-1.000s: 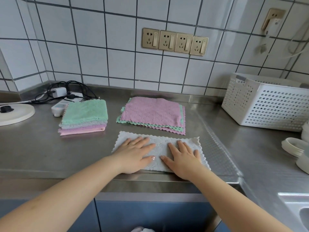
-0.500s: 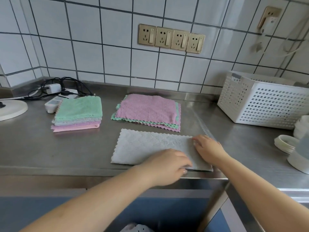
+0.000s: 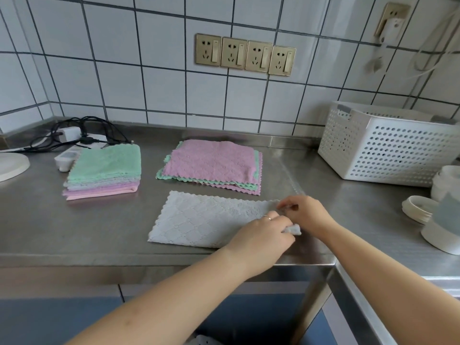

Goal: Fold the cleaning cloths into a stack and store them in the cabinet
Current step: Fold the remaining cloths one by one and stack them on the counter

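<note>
A grey cloth [image 3: 199, 220], folded into a long strip, lies near the front edge of the steel counter [image 3: 74, 232]. At the strip's right end, my left hand [image 3: 261, 232] pinches the near corner and my right hand [image 3: 306, 211] pinches the far corner. Behind the strip lies a loose pile of unfolded cloths [image 3: 211, 165] with a pink one on top. To the left stands a neat stack of folded cloths [image 3: 104, 173], green on top and pink at the bottom.
A white perforated basket [image 3: 388, 148] stands at the back right. White lids and containers [image 3: 435, 215] sit at the right edge. A power strip with black cables [image 3: 74, 143] and a white round base [image 3: 12, 165] are at the back left. Blue cabinet fronts [image 3: 62, 319] run below.
Both hands went from pressing flat on the grey cloth's middle to its right end, where they now pinch the corners. The view has shifted left.
</note>
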Action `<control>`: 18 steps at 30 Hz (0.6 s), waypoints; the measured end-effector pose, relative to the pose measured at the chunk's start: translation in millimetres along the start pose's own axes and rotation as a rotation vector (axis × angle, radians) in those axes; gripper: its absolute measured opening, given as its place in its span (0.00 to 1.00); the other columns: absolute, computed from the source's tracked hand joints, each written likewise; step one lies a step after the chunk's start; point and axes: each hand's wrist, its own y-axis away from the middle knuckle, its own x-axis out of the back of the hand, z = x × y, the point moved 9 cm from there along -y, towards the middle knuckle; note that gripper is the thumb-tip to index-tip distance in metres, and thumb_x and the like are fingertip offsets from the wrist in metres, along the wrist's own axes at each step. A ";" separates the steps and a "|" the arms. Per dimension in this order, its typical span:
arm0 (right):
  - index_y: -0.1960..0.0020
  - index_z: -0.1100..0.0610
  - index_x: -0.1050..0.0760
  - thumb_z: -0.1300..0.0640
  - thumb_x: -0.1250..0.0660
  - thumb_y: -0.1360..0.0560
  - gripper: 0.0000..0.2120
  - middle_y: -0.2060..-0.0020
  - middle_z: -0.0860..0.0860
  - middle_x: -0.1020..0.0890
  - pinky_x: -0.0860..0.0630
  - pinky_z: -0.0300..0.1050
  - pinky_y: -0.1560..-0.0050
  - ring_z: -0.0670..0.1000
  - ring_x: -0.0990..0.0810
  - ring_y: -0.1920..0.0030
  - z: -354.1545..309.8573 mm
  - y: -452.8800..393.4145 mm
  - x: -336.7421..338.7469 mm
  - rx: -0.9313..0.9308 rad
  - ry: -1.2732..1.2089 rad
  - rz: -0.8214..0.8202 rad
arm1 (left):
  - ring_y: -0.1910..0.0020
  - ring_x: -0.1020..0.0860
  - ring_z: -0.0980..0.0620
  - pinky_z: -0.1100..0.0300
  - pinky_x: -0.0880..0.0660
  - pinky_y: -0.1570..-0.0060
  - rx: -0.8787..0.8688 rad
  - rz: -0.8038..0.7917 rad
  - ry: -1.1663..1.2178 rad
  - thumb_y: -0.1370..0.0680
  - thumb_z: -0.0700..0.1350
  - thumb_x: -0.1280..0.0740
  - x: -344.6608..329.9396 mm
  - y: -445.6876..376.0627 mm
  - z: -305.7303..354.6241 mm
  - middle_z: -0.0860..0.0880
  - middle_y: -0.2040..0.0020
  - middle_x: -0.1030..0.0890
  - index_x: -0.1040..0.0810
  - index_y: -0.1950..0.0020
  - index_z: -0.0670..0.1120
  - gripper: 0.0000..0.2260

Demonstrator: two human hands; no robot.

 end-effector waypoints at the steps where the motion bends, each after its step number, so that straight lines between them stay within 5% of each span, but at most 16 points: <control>1: 0.57 0.48 0.19 0.58 0.36 0.26 0.08 0.59 0.46 0.18 0.29 0.31 0.60 0.48 0.21 0.55 -2.9 1.6 2.2 0.001 -0.076 -0.014 | 0.52 0.25 0.42 0.55 0.24 0.64 0.047 0.056 0.017 0.24 0.40 0.44 7.2 3.7 -4.9 0.44 0.51 0.22 0.21 0.46 0.43 0.13; 5: 0.51 0.56 0.19 0.45 0.40 0.22 0.18 0.51 0.52 0.19 0.30 0.43 0.42 0.47 0.23 0.50 -25.9 12.2 9.2 0.070 -0.441 -0.090 | 0.52 0.25 0.53 0.64 0.29 0.54 0.369 0.298 0.344 0.24 0.41 0.39 50.2 34.6 -44.6 0.51 0.49 0.23 0.21 0.43 0.48 0.13; 9: 0.49 0.49 0.21 0.29 0.36 0.34 0.27 0.48 0.48 0.19 0.32 0.47 0.37 0.46 0.23 0.44 -58.2 21.5 -0.2 0.167 -0.669 -0.213 | 0.60 0.26 0.60 0.70 0.30 0.59 0.627 0.466 0.538 0.24 0.42 0.33 80.1 80.2 -84.7 0.60 0.55 0.27 0.20 0.45 0.52 0.10; 12: 0.48 0.49 0.24 0.48 0.27 0.31 0.13 0.50 0.53 0.18 0.26 0.55 0.37 0.52 0.20 0.49 -79.5 14.6 -7.8 0.155 -0.730 -0.156 | 0.55 0.25 0.63 0.74 0.30 0.57 0.733 0.478 0.565 0.23 0.40 0.34 91.5 111.5 -106.0 0.61 0.52 0.25 0.20 0.44 0.52 0.11; 14: 0.47 0.46 0.26 0.52 0.27 0.30 0.13 0.49 0.54 0.17 0.25 0.56 0.38 0.54 0.19 0.46 -94.2 4.2 -17.5 0.133 -0.722 -0.120 | 0.50 0.25 0.63 0.74 0.29 0.54 0.784 0.444 0.547 0.22 0.38 0.37 93.5 132.1 -120.5 0.63 0.48 0.25 0.21 0.41 0.51 0.14; 18: 0.44 0.45 0.28 0.53 0.29 0.27 0.15 0.60 0.47 0.21 0.29 0.38 0.55 0.48 0.24 0.59 -128.0 -16.8 -38.3 0.136 -0.626 -0.060 | 0.52 0.24 0.61 0.62 0.26 0.49 0.881 0.283 0.392 0.22 0.38 0.40 94.5 167.9 -141.7 0.61 0.42 0.27 0.26 0.35 0.55 0.19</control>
